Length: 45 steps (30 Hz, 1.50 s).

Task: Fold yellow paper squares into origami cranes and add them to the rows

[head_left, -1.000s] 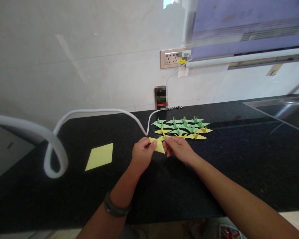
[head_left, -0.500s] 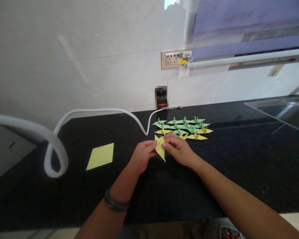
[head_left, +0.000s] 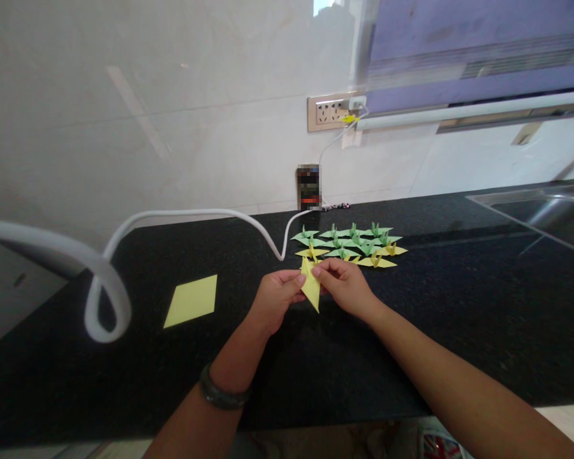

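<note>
A piece of yellow origami paper (head_left: 312, 290), folded into a narrow diamond, is held upright above the counter between both hands. My left hand (head_left: 275, 296) pinches its left edge, thumb on the near face. From the other side my right hand (head_left: 347, 287) grips it near the top, with thumb and fingers closed on the paper. The fingers behind the paper are partly hidden. Just beyond my hands, folded paper cranes sit in rows: several green cranes (head_left: 335, 242) at the back and yellow cranes (head_left: 377, 260) nearer.
A flat yellow paper sheet (head_left: 191, 301) lies left on the black counter (head_left: 124, 382). A thick white cable (head_left: 205, 211) loops across the left side toward a phone-like device (head_left: 309, 187) leaning on the wall. At the far right is a sink (head_left: 555, 210); a socket (head_left: 330, 113) is above.
The folded yellow paper has turned slightly and looks narrower, with its flaps pressed closer together. My right thumb has moved up toward its top edge.
</note>
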{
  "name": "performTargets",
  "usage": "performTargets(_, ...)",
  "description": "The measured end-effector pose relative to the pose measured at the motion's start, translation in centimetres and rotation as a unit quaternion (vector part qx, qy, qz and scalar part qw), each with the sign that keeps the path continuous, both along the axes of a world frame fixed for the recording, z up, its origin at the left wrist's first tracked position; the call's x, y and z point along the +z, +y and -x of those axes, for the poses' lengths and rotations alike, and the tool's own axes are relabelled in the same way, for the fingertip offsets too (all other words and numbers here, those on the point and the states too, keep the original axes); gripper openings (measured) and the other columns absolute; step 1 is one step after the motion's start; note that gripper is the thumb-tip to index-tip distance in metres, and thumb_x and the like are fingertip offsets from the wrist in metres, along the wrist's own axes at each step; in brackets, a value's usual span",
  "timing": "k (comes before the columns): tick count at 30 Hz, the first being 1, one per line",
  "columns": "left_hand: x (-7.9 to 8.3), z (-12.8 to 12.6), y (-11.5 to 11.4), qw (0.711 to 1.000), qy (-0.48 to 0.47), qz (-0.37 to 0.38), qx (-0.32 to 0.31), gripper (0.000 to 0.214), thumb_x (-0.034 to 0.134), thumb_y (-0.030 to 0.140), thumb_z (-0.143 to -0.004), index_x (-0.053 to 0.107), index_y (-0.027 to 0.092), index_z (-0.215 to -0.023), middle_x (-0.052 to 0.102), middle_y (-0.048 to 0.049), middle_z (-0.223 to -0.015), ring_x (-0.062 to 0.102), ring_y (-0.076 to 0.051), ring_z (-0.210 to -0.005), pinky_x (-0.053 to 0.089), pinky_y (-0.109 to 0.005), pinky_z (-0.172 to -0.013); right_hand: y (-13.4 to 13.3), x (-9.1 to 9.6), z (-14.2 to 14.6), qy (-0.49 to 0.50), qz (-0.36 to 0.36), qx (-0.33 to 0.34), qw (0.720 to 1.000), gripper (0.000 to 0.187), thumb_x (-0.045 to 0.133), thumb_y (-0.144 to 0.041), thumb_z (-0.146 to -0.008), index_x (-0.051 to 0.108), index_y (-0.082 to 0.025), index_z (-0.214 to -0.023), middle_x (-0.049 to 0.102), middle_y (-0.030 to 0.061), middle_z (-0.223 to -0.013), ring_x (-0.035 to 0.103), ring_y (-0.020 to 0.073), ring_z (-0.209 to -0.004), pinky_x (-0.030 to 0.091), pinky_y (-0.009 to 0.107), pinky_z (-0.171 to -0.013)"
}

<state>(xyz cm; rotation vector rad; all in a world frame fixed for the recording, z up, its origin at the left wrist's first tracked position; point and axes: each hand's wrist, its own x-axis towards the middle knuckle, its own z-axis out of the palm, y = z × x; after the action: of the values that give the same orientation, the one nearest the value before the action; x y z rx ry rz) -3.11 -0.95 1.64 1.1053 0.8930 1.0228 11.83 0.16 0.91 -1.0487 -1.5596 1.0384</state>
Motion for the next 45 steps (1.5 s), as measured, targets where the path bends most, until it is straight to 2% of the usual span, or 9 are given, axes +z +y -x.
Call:
performTargets(4, -0.1, 0.1, 0.2, 1.000, 0.000, -0.004, 0.026, 0.035, 0.060, 0.035, -0.067, 0.063, 0.010, -0.092, 0.066, -0.0088, -0.076, 0.061, -0.015, -0.066, 0.047, -0.029, -0.065, 0.1, 0.2, -0.3, 0.026, 0.025, 0.048, 0.998, 0.019, 0.050, -0.033, -0.074, 0.056, -0.015, -0.076, 0.054, 0.0002, -0.065, 0.049, 0.0093, -0.054, 0.043, 0.023, -0.051)
performTargets(8, 0.2, 0.0, 0.3, 0.999, -0.005, 0.006, 0.047, 0.034, 0.060, 0.035, -0.067, 0.063, 0.009, -0.090, 0.066, -0.0086, -0.075, 0.060, -0.015, -0.065, 0.048, -0.029, -0.064, 0.1, 0.2, -0.4, 0.001, -0.003, 0.042, 0.999, 0.019, 0.055, -0.028, -0.070, 0.056, -0.016, -0.085, 0.056, 0.0009, -0.072, 0.051, 0.0103, -0.061, 0.044, 0.023, -0.055)
performTargets(15, -0.2, 0.1, 0.4, 0.998, 0.029, -0.003, 0.062, 0.034, 0.062, 0.033, -0.064, 0.062, 0.010, -0.089, 0.066, -0.0075, -0.075, 0.060, -0.013, -0.064, 0.048, -0.027, -0.064, 0.6, -0.7, -0.5, -0.051, -0.013, -0.003, 0.999, 0.014, 0.052, -0.030, -0.072, 0.055, -0.017, -0.076, 0.055, -0.0005, -0.065, 0.049, 0.0097, -0.054, 0.041, 0.022, -0.050)
performTargets(19, -0.5, -0.1, 0.4, 0.995, 0.050, -0.005, 0.091, 0.032, 0.066, 0.033, -0.059, 0.062, 0.010, -0.081, 0.065, -0.0061, -0.069, 0.059, -0.012, -0.059, 0.047, -0.024, -0.057, 0.6, -0.8, -0.1, -0.021, 0.000, -0.003, 1.000, 0.013, 0.055, -0.030, -0.069, 0.053, -0.017, -0.072, 0.052, -0.0020, -0.060, 0.048, 0.0091, -0.051, 0.040, 0.021, -0.048)
performTargets(22, -0.5, -0.4, 0.4, 0.992, 0.055, -0.010, 0.117, 0.028, 0.068, 0.032, -0.056, 0.062, 0.011, -0.074, 0.064, -0.0037, -0.062, 0.057, -0.011, -0.054, 0.045, -0.022, -0.053, 0.4, -0.7, 0.2, 0.025, 0.018, -0.002, 1.000, 0.020, 0.059, -0.032, -0.066, 0.052, -0.017, -0.076, 0.052, -0.0027, -0.060, 0.046, 0.0081, -0.049, 0.039, 0.020, -0.045)
performTargets(25, -0.3, -0.6, 0.2, 0.987, 0.071, -0.021, 0.145, 0.025, 0.070, 0.029, -0.054, 0.062, 0.012, -0.070, 0.063, -0.0009, -0.055, 0.054, -0.009, -0.049, 0.043, -0.020, -0.050, 0.2, -0.6, 0.3, 0.013, 0.029, 0.006, 0.999, 0.023, 0.057, -0.037, -0.068, 0.054, -0.016, -0.075, 0.053, -0.0011, -0.062, 0.047, 0.0084, -0.049, 0.038, 0.020, -0.044)
performTargets(29, -0.1, -0.6, 0.1, 0.981, 0.089, -0.031, 0.169, 0.024, 0.071, 0.028, -0.052, 0.061, 0.012, -0.067, 0.061, 0.0004, -0.052, 0.052, -0.008, -0.045, 0.041, -0.020, -0.047, 0.0, -0.5, 0.3, -0.032, 0.004, 0.016, 0.999, 0.023, 0.051, -0.038, -0.073, 0.057, -0.015, -0.069, 0.052, -0.0009, -0.059, 0.046, 0.0087, -0.050, 0.038, 0.021, -0.046)
performTargets(34, -0.1, -0.5, 0.1, 0.981, 0.097, -0.038, 0.166, 0.024, 0.070, 0.029, -0.053, 0.062, 0.012, -0.068, 0.061, -0.0001, -0.053, 0.052, -0.009, -0.046, 0.041, -0.020, -0.048, -0.2, -0.2, 0.4, 0.011, -0.049, -0.028, 0.998, 0.017, 0.055, -0.030, -0.071, 0.052, -0.019, -0.082, 0.053, -0.0003, -0.069, 0.050, 0.0107, -0.061, 0.042, 0.022, -0.055)
performTargets(45, -1.0, -0.4, 0.3, 0.982, 0.098, -0.083, 0.139, 0.022, 0.067, 0.029, -0.058, 0.063, 0.014, -0.073, 0.066, -0.0024, -0.064, 0.059, -0.013, -0.057, 0.044, -0.023, -0.054, -0.2, -0.3, 0.3, -0.072, -0.119, -0.071, 0.988, 0.009, 0.053, -0.027, -0.073, 0.055, -0.018, -0.072, 0.056, 0.0015, -0.071, 0.051, 0.0128, -0.066, 0.041, 0.025, -0.061)
